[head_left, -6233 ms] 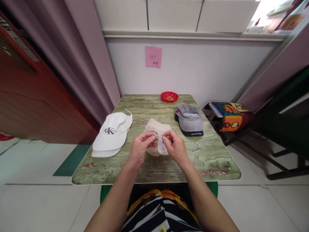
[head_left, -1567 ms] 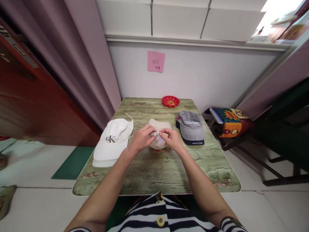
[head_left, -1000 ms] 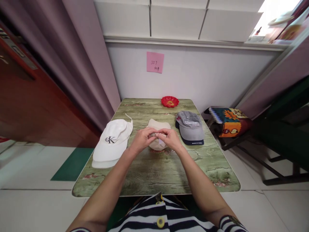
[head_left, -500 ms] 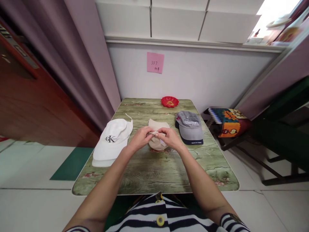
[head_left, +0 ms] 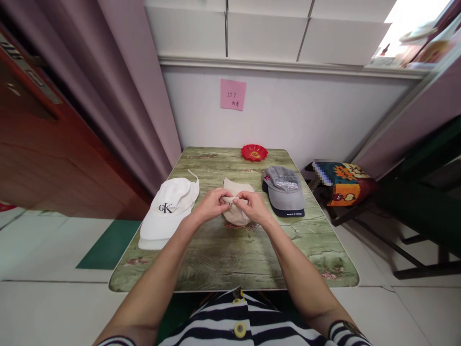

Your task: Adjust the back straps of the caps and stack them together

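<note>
A beige cap (head_left: 237,217) lies at the middle of the green wood-patterned table (head_left: 230,264), its brim toward the wall. My left hand (head_left: 213,204) pinches the left part of its strap, and my right hand (head_left: 254,205) pinches the right part; the fingertips of both nearly meet above the cap. To the left lies a white cap (head_left: 173,204) with black letters and a loose strap at its back. A grey cap (head_left: 284,190) with a dark-edged brim sits to the right, brim toward me.
A red scalloped dish (head_left: 254,153) stands at the table's far edge. Above it, a pink note (head_left: 233,94) is stuck on the wall. At the right are a stool with a colourful cloth (head_left: 344,185) and a dark chair. A purple curtain (head_left: 133,96) hangs at the left.
The fingers of both hands have shifted slightly on the strap, and a little more of it shows between them. The view has moved very slightly. The other caps lie unchanged.
</note>
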The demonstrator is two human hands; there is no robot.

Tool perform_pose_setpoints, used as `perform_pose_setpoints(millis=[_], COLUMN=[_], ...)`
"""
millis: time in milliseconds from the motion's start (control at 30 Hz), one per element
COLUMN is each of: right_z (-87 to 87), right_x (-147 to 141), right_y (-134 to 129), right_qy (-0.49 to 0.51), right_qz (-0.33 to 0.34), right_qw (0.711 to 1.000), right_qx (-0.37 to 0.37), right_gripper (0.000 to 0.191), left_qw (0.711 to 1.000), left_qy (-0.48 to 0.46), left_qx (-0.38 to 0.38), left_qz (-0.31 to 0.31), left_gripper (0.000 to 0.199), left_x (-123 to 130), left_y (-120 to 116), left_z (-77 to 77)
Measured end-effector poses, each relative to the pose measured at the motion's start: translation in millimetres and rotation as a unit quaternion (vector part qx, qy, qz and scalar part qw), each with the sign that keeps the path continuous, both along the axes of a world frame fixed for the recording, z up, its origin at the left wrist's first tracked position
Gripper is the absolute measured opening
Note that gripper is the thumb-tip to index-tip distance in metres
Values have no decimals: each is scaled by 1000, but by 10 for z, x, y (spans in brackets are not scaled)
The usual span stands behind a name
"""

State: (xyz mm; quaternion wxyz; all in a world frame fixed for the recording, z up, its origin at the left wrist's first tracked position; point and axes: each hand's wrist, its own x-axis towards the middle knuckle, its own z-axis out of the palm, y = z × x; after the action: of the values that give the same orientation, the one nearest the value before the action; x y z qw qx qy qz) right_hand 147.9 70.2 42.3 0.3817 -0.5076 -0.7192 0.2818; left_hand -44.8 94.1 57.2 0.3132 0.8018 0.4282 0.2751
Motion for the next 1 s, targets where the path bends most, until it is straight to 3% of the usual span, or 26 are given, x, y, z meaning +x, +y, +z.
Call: perform_pose_setpoints(millis=[100,267,467,633,833,1000], right_z=[-17,-64,-96,-99,-169,-224], right_x=[13,132,216,161,74,137], right_y=[-4,10,-13,-44,-23,-11], right_qy=[11,61,60,117,182,170], right_qz=[-8,50,23,54,5,25], right_qw=[1000,996,997,989,979,984], right_qx=[-1,-36,-42,-76,-91,-54], right_gripper=[28,33,30,29,27,29], left_qw=[1000,999,999,995,991,991], left_qy=[9,7,6,36,59,63], left_qx=[8,33,48,91,117,109], left_qz=[-6,7,13,-8,-38,-35], left_gripper=[22,25,31,33,25,26], left_x=[-4,-27,-29,-11,21,-33], left_y=[1,4,8,-11,-25,-17], left_z=[12,17,-56,-63,-36,-15])
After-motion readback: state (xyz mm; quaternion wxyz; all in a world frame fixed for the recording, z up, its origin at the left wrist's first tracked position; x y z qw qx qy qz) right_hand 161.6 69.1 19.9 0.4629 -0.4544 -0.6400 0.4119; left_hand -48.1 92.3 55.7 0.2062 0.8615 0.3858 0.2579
